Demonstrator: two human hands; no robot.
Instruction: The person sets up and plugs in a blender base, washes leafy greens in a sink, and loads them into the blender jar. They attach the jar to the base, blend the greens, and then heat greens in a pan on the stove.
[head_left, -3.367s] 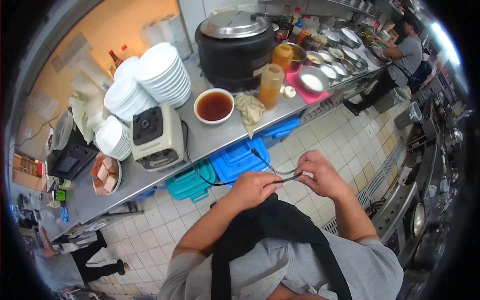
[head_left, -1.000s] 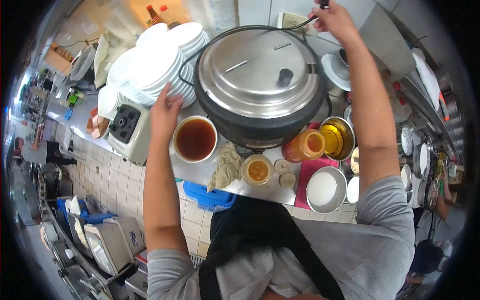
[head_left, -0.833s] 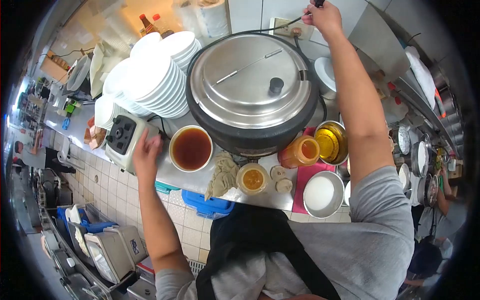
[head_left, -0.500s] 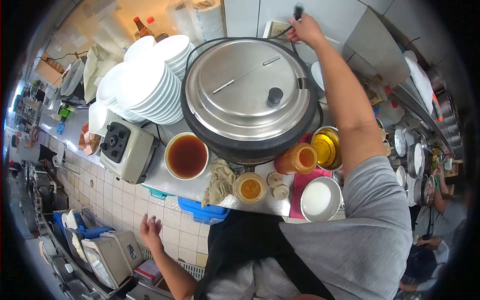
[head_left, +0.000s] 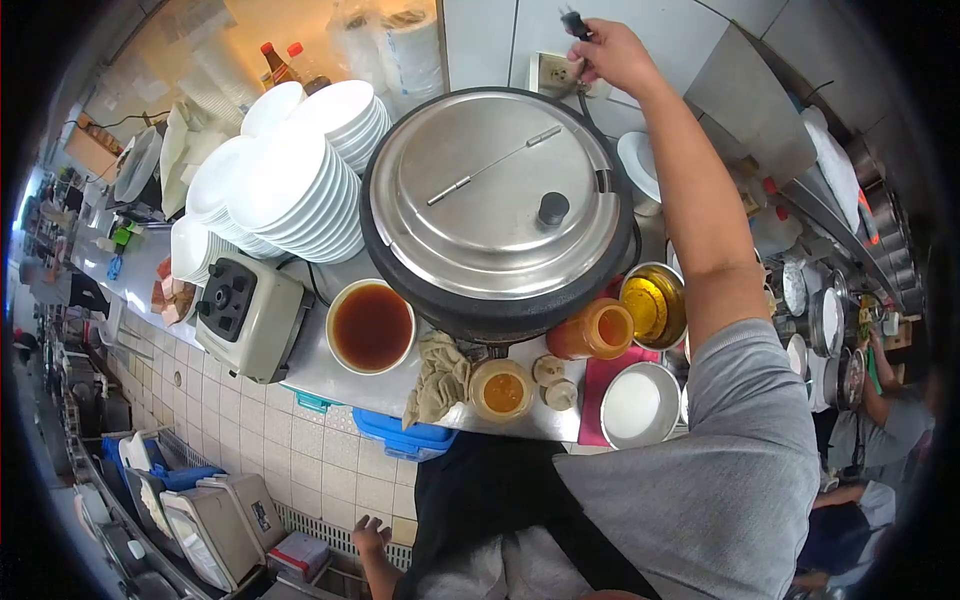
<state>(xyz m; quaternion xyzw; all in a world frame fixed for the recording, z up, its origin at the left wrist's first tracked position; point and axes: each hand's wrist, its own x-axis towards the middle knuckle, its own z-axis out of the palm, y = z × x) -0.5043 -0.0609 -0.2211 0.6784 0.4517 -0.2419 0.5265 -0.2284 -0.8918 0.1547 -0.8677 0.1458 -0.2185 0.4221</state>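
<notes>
Up by the wall, my right hand grips a black plug whose prongs point up and left, clear of any socket. Just below it sits the wall outlet, with another cord running down beside it. My left hand hangs low over the floor, fingers apart and holding nothing. Between them stands a large black pot warmer with a steel lid. The blender base is at the counter's left, its cord trailing behind the bowl of brown liquid.
Stacked white plates stand left of the warmer. A cloth, orange sauce bottles, a steel pot of yellow oil and a bowl of white contents line the front. Blue bins sit below; co-workers are at right.
My right hand has moved left along the wall with the plug, which has turned toward the outlet side. My left hand has left the plates and blender and dropped down over the floor.
</notes>
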